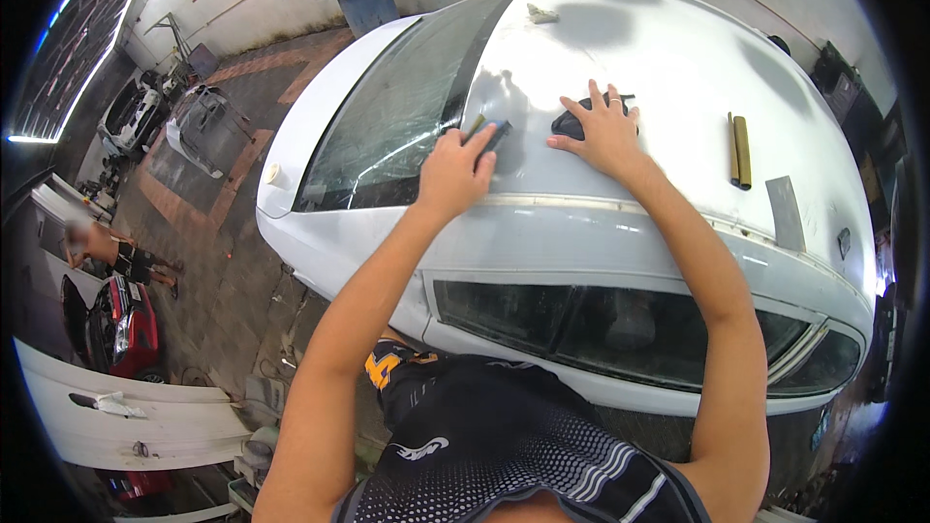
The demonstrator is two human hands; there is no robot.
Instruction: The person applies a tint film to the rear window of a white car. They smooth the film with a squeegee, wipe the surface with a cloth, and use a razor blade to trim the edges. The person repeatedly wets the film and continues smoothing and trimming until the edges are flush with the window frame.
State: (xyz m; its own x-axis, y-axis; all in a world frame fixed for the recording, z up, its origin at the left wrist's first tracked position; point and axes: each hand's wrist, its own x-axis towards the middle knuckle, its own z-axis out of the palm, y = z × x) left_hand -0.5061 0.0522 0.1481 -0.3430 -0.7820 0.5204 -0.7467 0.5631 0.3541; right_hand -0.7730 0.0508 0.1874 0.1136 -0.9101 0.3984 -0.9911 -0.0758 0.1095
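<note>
My left hand (451, 174) is closed around a dark sanding block (497, 137) with an olive strip of what looks like sandpaper at its edge. The block rests on a grey patch of the white car's roof (697, 58), close to the windshield (392, 107). To its right, my right hand (605, 134) lies with fingers spread on a crumpled black thing (565, 124), partly hidden under the palm; it could be a cloth or a bag. Further right on the roof are olive sandpaper rolls (742, 153) and a flat grey sheet (786, 213).
A small dark block (844, 243) lies by the roof's right end, a crumpled pale scrap (542, 15) at its far side. Side windows (630, 320) face my body. At left are a person (107, 247), a red car (124, 324), loose bumpers (199, 131) and a white panel (136, 421).
</note>
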